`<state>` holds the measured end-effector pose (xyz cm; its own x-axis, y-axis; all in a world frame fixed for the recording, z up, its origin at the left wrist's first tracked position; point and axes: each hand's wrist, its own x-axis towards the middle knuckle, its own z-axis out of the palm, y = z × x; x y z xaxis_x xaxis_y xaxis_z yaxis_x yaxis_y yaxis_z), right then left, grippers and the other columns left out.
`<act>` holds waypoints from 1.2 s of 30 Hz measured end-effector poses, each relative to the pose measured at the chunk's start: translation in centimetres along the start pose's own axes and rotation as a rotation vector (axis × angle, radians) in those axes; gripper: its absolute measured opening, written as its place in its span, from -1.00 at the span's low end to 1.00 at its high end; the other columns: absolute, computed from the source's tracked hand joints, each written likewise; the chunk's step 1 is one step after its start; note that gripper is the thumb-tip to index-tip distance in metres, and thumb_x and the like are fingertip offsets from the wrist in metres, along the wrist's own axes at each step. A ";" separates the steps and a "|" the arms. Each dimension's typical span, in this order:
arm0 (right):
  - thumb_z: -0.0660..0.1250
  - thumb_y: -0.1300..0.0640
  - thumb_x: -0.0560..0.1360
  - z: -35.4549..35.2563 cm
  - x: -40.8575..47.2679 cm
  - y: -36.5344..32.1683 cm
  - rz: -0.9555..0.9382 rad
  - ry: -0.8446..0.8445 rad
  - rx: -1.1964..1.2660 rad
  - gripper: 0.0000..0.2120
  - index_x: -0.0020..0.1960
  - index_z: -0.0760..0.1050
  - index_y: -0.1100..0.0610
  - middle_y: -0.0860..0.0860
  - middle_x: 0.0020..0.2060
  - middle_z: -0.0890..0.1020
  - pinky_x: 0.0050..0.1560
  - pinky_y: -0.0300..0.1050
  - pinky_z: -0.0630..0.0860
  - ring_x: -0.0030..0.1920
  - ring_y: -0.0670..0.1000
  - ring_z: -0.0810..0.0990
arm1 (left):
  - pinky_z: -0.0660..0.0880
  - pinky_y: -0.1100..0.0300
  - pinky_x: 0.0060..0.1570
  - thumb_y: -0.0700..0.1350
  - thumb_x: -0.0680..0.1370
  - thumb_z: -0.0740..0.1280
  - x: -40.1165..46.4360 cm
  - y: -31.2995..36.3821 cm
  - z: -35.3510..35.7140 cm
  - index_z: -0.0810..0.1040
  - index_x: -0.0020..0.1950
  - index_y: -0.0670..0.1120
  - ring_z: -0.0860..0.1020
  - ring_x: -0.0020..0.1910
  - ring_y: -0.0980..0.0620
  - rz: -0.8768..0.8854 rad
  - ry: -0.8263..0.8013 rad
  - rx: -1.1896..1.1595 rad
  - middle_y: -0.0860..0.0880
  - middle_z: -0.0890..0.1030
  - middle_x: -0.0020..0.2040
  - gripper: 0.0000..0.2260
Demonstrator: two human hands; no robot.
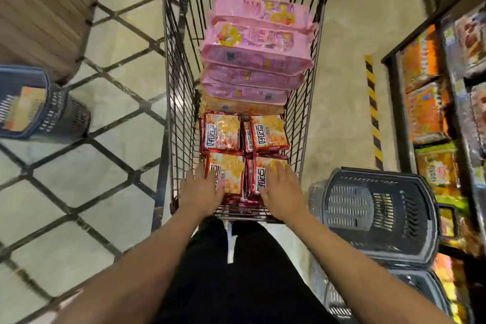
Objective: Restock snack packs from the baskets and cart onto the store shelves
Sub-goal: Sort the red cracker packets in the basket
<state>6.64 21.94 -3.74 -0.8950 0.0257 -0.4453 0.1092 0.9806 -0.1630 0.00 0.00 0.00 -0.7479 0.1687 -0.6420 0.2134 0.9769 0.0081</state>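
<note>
Below, left hand (201,188); right hand (280,187) atop near red packs (228,175).

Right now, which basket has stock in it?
The blue basket on the floor left of the cart; the grey basket on the right shows only bare mesh.

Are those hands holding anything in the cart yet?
Nothing gripped: left hand and right hand rest flat on the nearest two red snack packs.
</note>
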 end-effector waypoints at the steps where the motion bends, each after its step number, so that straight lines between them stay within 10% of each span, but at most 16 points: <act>1: 0.26 -0.15 0.61 0.2 0.9 0.2 -0.006 -0.040 0.002 -0.29 0.62 0.18 0.19 0.27 0.54 0.31 0.57 0.26 0.17 0.56 0.33 0.22 | 0.27 -0.20 0.45 0.24 0.67 0.03 0.5 0.2 0.1 0.22 0.61 -0.03 0.18 0.57 -0.32 -0.015 -0.027 0.044 -0.23 0.16 0.63 -0.42; 9: 0.56 -0.21 0.39 0.9 5.7 1.2 0.081 -0.214 0.002 0.00 0.59 0.15 0.20 0.24 0.54 0.29 0.52 0.22 0.28 0.55 0.31 0.22 | 0.41 -0.19 0.40 0.33 0.59 0.25 4.0 0.0 3.8 -0.10 0.65 -0.26 0.34 0.51 -0.31 -0.267 -0.112 -0.426 -0.31 0.17 0.61 -0.07; 15: 0.61 -0.22 0.33 0.9 7.4 0.9 0.095 -0.285 -0.010 0.15 0.64 0.02 0.17 0.23 0.54 0.26 0.55 0.22 0.23 0.55 0.30 0.22 | 0.55 0.09 0.02 0.09 0.45 0.57 4.7 0.1 6.3 0.51 0.28 -0.14 0.64 0.03 -0.08 -0.414 -0.001 -0.918 -0.04 0.65 0.03 -0.47; 26: 0.65 -0.30 0.18 0.1 7.0 0.6 0.101 -0.289 -0.062 -0.11 0.27 0.30 0.10 0.12 0.18 0.57 0.40 0.18 0.35 0.29 0.22 0.49 | 0.54 0.14 0.03 -0.10 0.43 0.61 4.5 -0.1 6.2 0.60 0.07 -0.09 0.64 -0.03 -0.02 -0.492 -0.076 -1.337 0.00 0.66 -0.06 -0.70; 36: 0.38 -0.03 0.53 -2.5 4.8 0.0 0.107 -0.170 -0.082 -0.70 0.14 0.39 0.10 0.10 -0.01 0.64 0.14 0.06 0.49 0.04 0.19 0.61 | 0.65 0.08 -0.20 -0.09 0.48 0.56 3.1 -3.5 2.6 0.46 0.28 -0.05 0.68 -0.08 -0.03 -0.440 -0.120 -1.642 -0.09 0.68 0.06 -0.55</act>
<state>1.20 22.55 -3.66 -0.7937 0.1042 -0.5994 0.1580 0.9867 -0.0378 -1.44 -3.24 -3.99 -0.5044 -0.0656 -0.8609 -0.8633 0.0546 0.5017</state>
